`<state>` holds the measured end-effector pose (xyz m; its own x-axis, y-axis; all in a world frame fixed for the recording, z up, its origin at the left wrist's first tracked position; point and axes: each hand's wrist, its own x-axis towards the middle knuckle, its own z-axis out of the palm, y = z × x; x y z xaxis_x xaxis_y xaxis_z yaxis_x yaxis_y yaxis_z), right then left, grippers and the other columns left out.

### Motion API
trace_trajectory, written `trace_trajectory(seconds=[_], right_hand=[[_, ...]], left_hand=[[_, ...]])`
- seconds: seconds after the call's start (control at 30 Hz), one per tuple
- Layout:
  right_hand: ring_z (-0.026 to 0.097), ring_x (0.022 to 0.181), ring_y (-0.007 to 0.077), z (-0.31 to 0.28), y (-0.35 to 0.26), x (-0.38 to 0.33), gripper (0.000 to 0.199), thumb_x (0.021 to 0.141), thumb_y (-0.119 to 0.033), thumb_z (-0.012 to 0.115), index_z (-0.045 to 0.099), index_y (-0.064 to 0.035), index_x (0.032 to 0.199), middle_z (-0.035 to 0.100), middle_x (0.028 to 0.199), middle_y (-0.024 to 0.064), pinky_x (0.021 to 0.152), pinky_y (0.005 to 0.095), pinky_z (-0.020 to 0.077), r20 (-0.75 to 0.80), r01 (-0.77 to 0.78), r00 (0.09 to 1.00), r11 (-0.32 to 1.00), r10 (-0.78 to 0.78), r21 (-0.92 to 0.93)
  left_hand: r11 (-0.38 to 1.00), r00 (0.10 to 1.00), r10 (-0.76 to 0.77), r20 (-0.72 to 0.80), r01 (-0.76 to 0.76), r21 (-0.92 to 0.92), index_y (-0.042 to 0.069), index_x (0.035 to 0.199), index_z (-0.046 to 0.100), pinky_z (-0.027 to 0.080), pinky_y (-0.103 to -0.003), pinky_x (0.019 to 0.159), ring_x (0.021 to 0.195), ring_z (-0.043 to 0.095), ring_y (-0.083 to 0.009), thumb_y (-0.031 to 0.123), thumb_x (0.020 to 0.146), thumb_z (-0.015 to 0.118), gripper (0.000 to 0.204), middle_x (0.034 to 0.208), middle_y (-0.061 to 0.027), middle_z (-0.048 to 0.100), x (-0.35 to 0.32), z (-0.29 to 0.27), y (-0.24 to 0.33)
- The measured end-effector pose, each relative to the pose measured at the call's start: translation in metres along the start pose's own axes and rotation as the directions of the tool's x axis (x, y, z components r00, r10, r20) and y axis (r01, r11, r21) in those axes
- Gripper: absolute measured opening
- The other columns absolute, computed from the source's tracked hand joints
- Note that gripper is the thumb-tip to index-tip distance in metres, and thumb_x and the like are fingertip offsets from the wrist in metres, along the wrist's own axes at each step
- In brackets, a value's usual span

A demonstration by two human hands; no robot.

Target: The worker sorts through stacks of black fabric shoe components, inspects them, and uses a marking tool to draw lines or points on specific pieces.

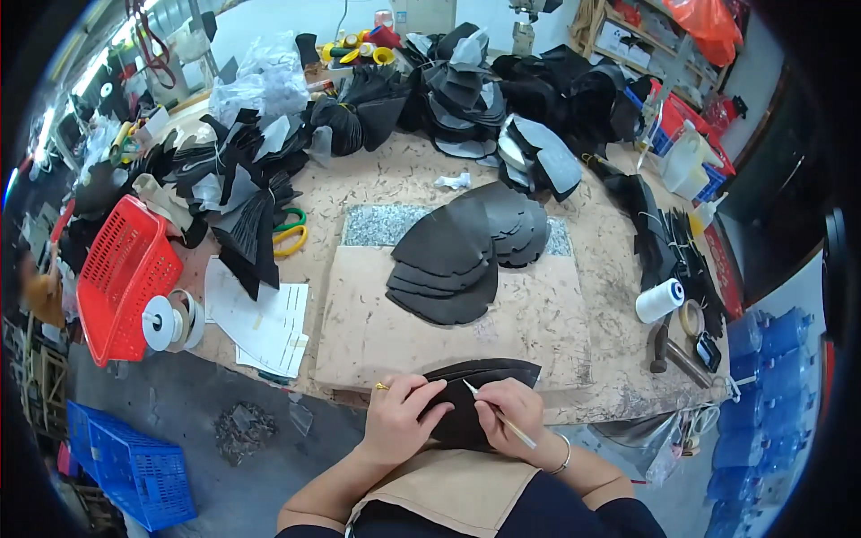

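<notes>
At the table's near edge, my left hand [402, 420] pinches the left side of a small stack of black, leather-like cut pieces [498, 368]. My right hand [518, 403] grips a slim pale pen-like tool [520, 434], its light tip against the black surface. Beyond my hands, a fanned stack of curved black pieces [448, 260] lies across a pale board [359, 314] and a speckled grey slab [381, 224]. The lower part of the held stack is hidden by my hands and against the apron [457, 489].
Bundled black pieces [457, 99] line the table's back. To the left are a red basket [126, 278], paper patterns [265, 323], white spools [161, 323] and scissors [290, 238]. On the right, a thread cone [659, 301], hammer [659, 350] and tape roll [691, 317] sit near the edge.
</notes>
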<state>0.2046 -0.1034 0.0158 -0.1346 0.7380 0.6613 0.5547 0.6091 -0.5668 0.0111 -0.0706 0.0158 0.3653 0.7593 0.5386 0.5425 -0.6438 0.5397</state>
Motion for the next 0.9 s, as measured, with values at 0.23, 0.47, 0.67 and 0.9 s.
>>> trace_trajectory(seconds=[0.23, 0.47, 0.67, 0.9], right_hand=[[0.060, 0.062, 0.0262, -0.001, 0.000, 0.001, 0.012, 0.077, -0.002, 0.066, 0.059, -0.0029, 0.087, 0.062, 0.076, 0.0109, 0.055, 0.0331, 0.0479, 0.008, -0.014, 1.000, 1.000, 0.014, 0.013], [0.058, 0.061, 0.0275, -0.005, 0.002, -0.004, 0.012, 0.076, 0.000, 0.065, 0.058, -0.0018, 0.086, 0.061, 0.074, 0.0116, 0.054, 0.0335, 0.0475, 0.034, -0.009, 0.999, 1.000, 0.008, 0.022], [0.059, 0.066, 0.0237, -0.026, -0.002, -0.009, 0.010, 0.082, 0.002, 0.057, 0.057, -0.0016, 0.091, 0.061, 0.080, 0.0141, 0.058, 0.0316, 0.0475, -0.116, -0.030, 0.991, 0.969, 0.060, 0.244], [0.055, 0.074, 0.0192, -0.035, 0.004, -0.016, 0.009, 0.093, -0.004, 0.042, 0.046, -0.0022, 0.101, 0.053, 0.091, 0.0144, 0.066, 0.0294, 0.0475, -0.392, 0.101, 0.920, 0.955, 0.018, 0.280]], left_hand=[[1.000, 1.000, -0.003, 0.006, 0.003, 0.005, 0.009, 0.095, 0.068, 0.043, -0.034, 0.072, 0.081, 0.054, -0.0231, 0.018, 0.065, 0.079, 0.033, 0.088, -0.0038, 0.057, -0.003, 0.001, -0.002], [1.000, 1.000, -0.007, 0.001, 0.007, -0.026, 0.010, 0.094, 0.068, 0.042, -0.034, 0.071, 0.080, 0.054, -0.0230, 0.017, 0.064, 0.079, 0.032, 0.087, -0.0033, 0.057, 0.000, 0.003, -0.002], [0.997, 0.999, 0.010, -0.049, -0.014, -0.077, 0.011, 0.087, 0.066, 0.042, -0.033, 0.071, 0.081, 0.054, -0.0227, 0.011, 0.063, 0.079, 0.027, 0.084, -0.0016, 0.059, -0.003, 0.005, -0.002], [0.830, 0.969, -0.238, -0.058, 0.172, -0.530, 0.005, 0.082, 0.057, 0.047, -0.027, 0.066, 0.070, 0.057, -0.0147, -0.003, 0.079, 0.067, 0.013, 0.081, -0.0054, 0.063, 0.050, -0.012, -0.014]])
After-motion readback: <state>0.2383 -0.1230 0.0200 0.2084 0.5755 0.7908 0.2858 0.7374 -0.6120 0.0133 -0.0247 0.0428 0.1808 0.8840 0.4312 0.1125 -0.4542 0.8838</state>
